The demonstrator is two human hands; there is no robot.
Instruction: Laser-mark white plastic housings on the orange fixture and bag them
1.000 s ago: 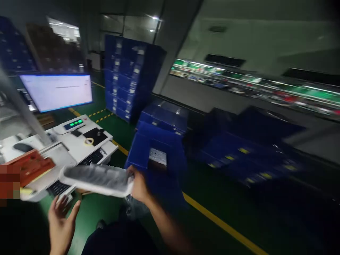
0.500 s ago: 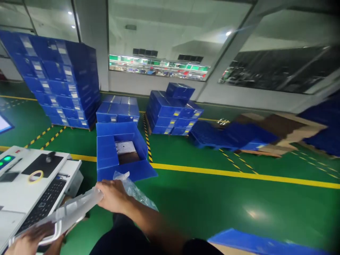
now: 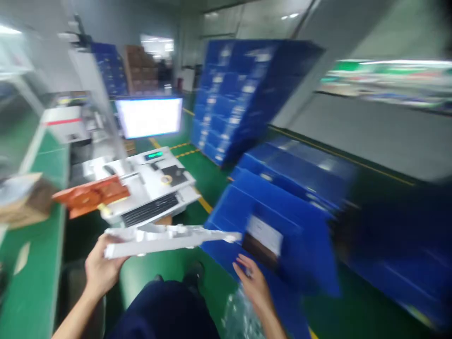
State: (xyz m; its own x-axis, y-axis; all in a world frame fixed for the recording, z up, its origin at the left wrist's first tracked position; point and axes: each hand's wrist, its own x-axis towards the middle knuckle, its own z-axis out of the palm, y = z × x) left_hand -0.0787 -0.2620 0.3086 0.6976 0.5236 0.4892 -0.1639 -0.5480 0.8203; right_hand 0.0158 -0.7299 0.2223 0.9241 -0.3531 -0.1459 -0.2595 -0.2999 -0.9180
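Clasped in the left hand's grip [image 3: 103,266], the white tray [image 3: 158,242] extends toward the unclenched right hand [image 3: 254,283].

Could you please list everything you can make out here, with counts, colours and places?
Long piece: one, white, in the left hand
Open box: one, blue, right of centre
Plastic bag: one, clear, below the open box
Desk: one, white, left of centre
Keyboard: one, black, desk front
Monitor: one, bright screen, behind the desk
Orange part: one, orange, desk's left side
Carton: one, brown, far left
Stacked boxes: several, blue, behind; blurred
Floor: one, green, below
Left hand: one, bare, gripping the long piece
Right hand: one, bare, near the open box
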